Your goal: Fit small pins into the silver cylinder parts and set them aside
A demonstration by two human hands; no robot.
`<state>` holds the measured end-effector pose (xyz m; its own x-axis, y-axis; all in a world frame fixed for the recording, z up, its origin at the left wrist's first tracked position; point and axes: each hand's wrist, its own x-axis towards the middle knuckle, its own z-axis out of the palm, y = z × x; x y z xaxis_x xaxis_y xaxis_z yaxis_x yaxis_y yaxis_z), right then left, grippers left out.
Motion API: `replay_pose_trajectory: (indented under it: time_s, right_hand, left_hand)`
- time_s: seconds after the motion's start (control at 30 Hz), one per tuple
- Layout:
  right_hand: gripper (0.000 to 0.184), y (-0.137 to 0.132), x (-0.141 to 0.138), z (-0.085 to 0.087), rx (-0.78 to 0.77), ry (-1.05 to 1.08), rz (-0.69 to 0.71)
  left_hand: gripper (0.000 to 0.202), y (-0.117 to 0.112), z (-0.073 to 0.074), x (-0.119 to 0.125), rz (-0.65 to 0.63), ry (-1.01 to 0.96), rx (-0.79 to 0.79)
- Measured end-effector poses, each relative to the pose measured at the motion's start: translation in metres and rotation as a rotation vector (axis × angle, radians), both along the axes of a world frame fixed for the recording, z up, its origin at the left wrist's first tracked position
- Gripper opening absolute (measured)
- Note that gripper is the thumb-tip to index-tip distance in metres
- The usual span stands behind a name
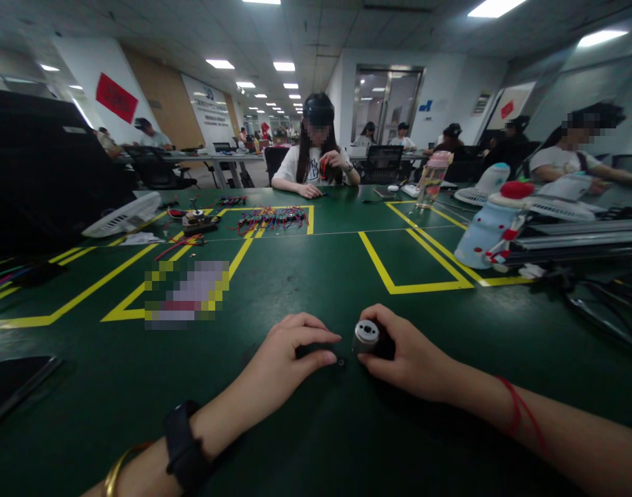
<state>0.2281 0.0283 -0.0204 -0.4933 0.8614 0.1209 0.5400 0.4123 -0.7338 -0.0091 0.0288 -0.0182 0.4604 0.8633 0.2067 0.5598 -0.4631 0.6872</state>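
My right hand (416,355) is closed around a short silver metal cylinder (366,333), thumb on the near side and fingers behind it. The cylinder stands upright, and its top face has a center hole with smaller holes around it. To its left, my left hand (295,348) hovers over the table with thumb and fingertips apart, holding nothing. Just beside that thumb tip lies a tiny dark ring-shaped part (341,362) on the green tabletop (316,290).
Yellow tape marks off areas of the table. Bundled colored wires (274,219) lie farther back, near a small device (196,219). A blue bottle (481,231) and metal bars (559,238) are on the right. Across the table sits a person (316,155). A dark flat object (18,386) lies left.
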Motion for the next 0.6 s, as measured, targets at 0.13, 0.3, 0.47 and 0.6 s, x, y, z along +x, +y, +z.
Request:
replay_pose_trajectory:
  time_s: [0.13,0.3,0.47,0.6]
  right_hand:
    - [0.032,0.001,0.005,0.006,0.024,0.010,-0.010]
    - [0.047,0.011,0.062,0.021,0.153,-0.090,-0.329]
    - [0.061,0.021,0.178,0.017,0.230,-0.368,-0.797]
    - [0.063,0.025,0.266,0.001,0.229,-0.569,-1.014]
  left_hand:
    - [0.027,0.003,0.015,-0.034,0.236,-0.147,-0.107]
    - [0.028,0.007,0.007,-0.097,0.437,-0.313,-0.218]
    - [0.028,0.009,-0.010,-0.121,0.540,-0.448,-0.280]
    - [0.028,0.009,-0.012,-0.118,0.529,-0.441,-0.268]
